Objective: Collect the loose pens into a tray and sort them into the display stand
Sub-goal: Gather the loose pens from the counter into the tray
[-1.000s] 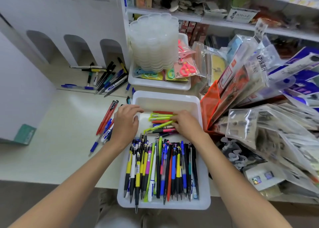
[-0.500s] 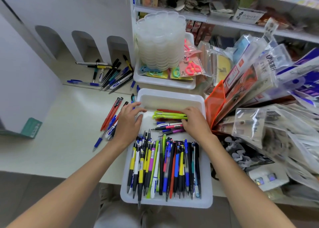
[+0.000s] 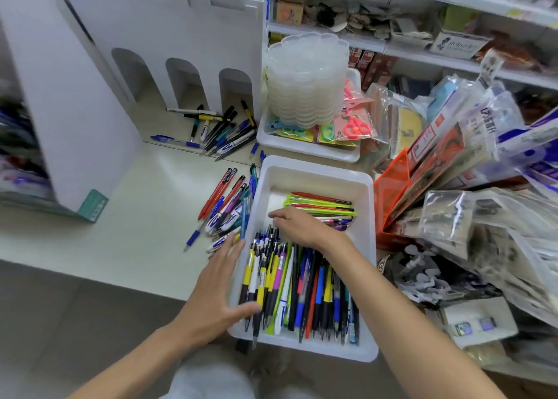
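A white tray [image 3: 367, 247] holds a lengthwise row of mixed pens [image 3: 302, 290] in its near half and a crosswise bunch of green and red pens [image 3: 320, 207] farther back. My left hand [image 3: 216, 296] lies flat with straight fingers against the tray's left rim, thumb touching the pen tips. My right hand [image 3: 299, 226] reaches leftward over the tray's middle, fingers extended above the row's far ends, holding nothing I can see. Loose pens [image 3: 225, 208] lie on the counter left of the tray. More loose pens [image 3: 220, 131] lie at the foot of the white display stand [image 3: 169, 36].
A second white tray [image 3: 305, 148] with stacked clear lids and scissors packs stands behind the first. Packaged stationery [image 3: 453, 172] leans in from the right. A white box [image 3: 60, 121] stands on the left of the pale counter [image 3: 105, 232].
My left hand drew back from the tray's far left to its near left rim. My right hand let go of the green pens and moved left over the tray's middle.
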